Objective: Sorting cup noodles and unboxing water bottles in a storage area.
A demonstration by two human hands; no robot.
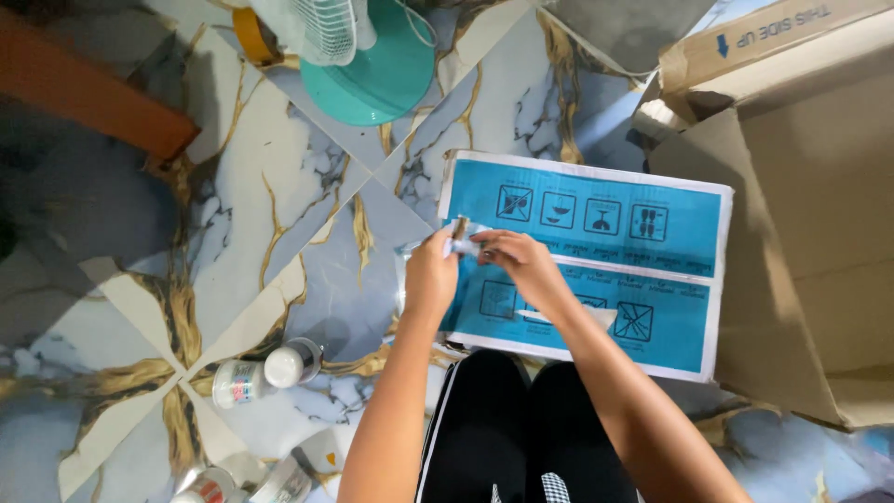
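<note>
Two hands meeting at frame centre, left hand [430, 278] and right hand [521, 263] both pinching one small white tube [463, 247], its long axis lying left-right, above one blue flat box [643, 279], two white bottles [265, 373] lying lower left.

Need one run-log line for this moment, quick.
left hand: pinching small white tube | right hand: gripping same tube | below: blue flat box on marble floor | nearby: white bottles
</note>
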